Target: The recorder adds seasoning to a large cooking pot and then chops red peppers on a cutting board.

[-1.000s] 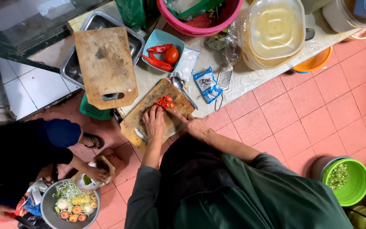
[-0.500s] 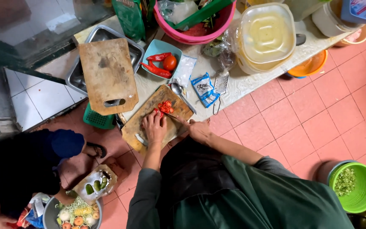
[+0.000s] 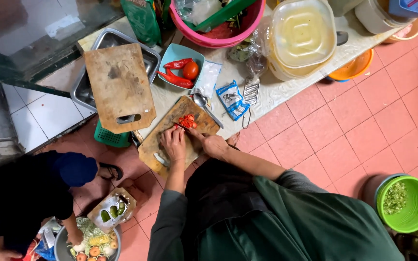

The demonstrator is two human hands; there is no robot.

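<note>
My left hand presses down on a wooden cutting board, fingers curled at a red chili. My right hand grips a knife whose blade meets the pile of red chili slices on the board's far end. A metal spoon lies across the board's far corner. Beyond it a light blue bowl holds whole red chilies and a tomato.
A second, larger cutting board rests over a steel tray. A pink basin, a lidded plastic tub, a small grater and a packet crowd the counter. Another person crouches left over a bowl of vegetables. A green bucket stands right.
The view has shifted closer over the counter. My hands stay on the cutting board at the chili. The crouching person has leaned further toward the vegetable bowl.
</note>
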